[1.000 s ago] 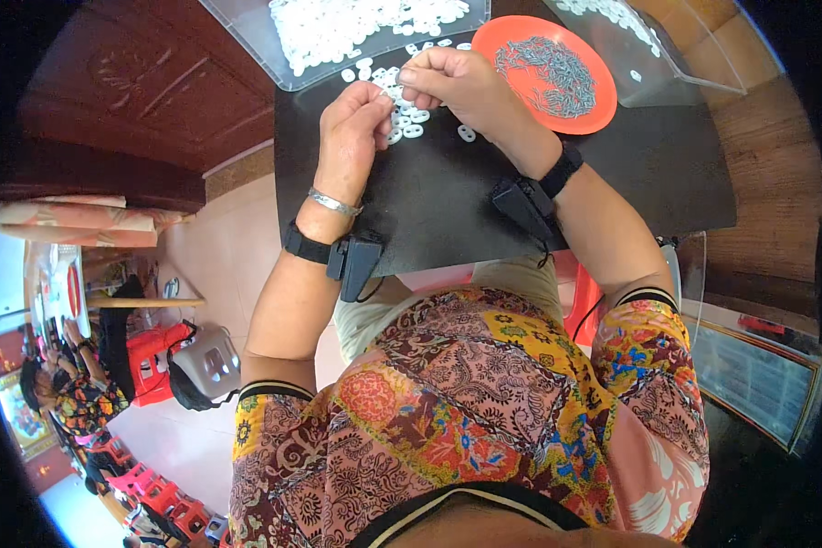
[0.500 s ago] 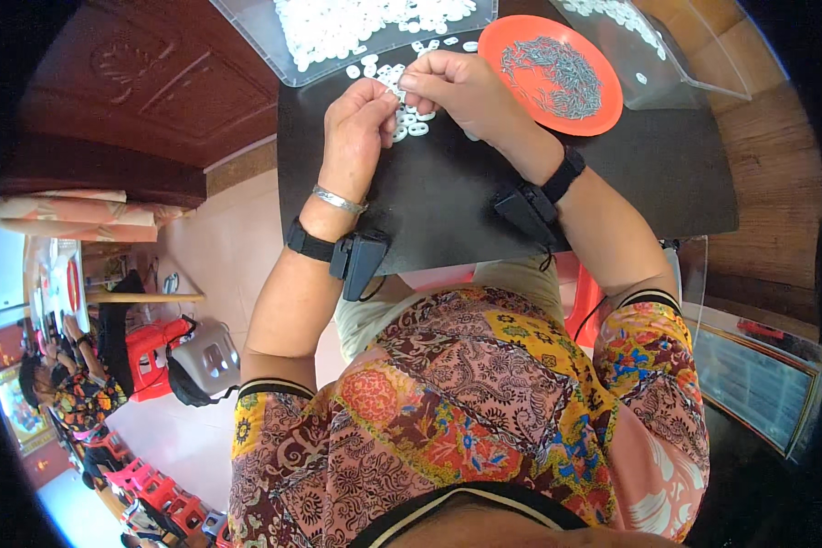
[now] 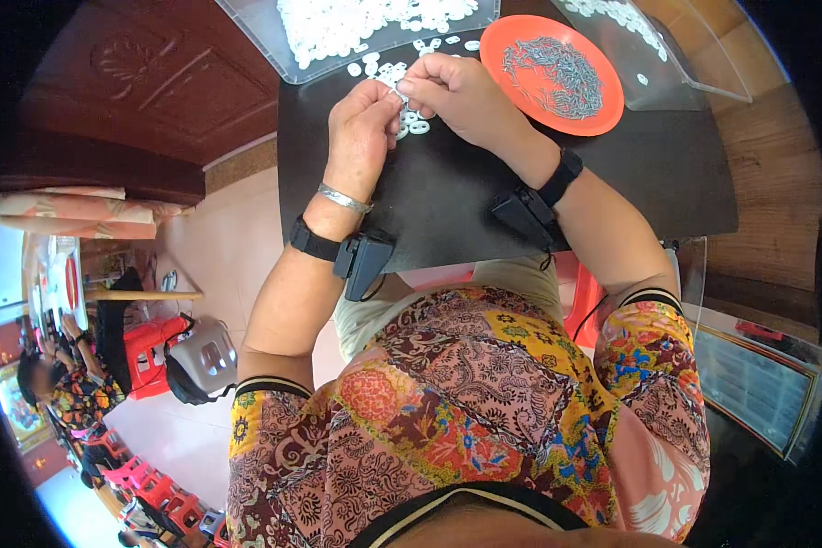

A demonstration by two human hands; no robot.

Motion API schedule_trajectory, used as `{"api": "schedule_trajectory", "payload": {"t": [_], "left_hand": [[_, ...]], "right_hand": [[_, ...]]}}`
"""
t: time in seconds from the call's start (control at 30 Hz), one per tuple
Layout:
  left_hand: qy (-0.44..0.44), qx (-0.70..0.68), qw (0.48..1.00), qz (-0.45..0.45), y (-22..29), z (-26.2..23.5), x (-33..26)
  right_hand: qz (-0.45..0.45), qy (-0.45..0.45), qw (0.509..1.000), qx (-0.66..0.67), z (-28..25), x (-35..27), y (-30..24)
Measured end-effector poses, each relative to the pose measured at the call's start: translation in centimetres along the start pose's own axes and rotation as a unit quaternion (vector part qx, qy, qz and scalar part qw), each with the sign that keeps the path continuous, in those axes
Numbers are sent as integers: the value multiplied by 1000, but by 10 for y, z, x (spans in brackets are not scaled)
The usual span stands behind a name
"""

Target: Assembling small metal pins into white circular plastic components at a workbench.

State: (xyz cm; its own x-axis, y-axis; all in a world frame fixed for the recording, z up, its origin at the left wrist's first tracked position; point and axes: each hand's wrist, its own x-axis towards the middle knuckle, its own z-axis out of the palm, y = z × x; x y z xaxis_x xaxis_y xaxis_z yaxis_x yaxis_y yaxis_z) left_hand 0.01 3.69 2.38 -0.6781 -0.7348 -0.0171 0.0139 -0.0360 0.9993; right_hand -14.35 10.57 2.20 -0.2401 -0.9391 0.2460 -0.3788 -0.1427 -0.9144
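Observation:
Over the black table [image 3: 447,201], my left hand [image 3: 361,132] and my right hand [image 3: 461,96] meet with their fingertips pinched close together. What sits between the fingers is too small and covered to make out. Just under and beside the fingertips lies a loose pile of small white oval plastic pieces with holes [image 3: 418,128], partly hidden by both hands. To the right of my right hand is an orange-red plate [image 3: 609,82] holding many thin grey metal pins or screws [image 3: 571,78].
A clear plastic bin [image 3: 279,50] heaped with white pieces stands at the far left of the table. Another clear bin [image 3: 680,78] with fewer pieces is at the far right. Beyond the floor at left, another person [image 3: 82,388] sits near red stools [image 3: 160,489].
Both hands stay pinched together at nearly the same spot, with only a slight shift of the fingers. The pile, plate and bins look unchanged.

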Motion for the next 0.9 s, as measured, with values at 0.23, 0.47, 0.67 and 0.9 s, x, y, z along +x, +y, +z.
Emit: {"api": "schedule_trajectory", "payload": {"t": [0.23, 0.47, 0.67, 0.9], "left_hand": [[5, 5, 1000, 12, 0, 1, -2], [5, -45, 999, 16, -3, -1, 1], [6, -54, 998, 21, -5, -3, 4], [6, -69, 997, 15, -2, -5, 5]], "right_hand": [[-42, 18, 997, -69, 1, -1, 0], [-22, 15, 1000, 6, 3, -2, -5], [-7, -19, 997, 72, -5, 0, -3], [26, -19, 993, 112, -10, 4, 3]]}}
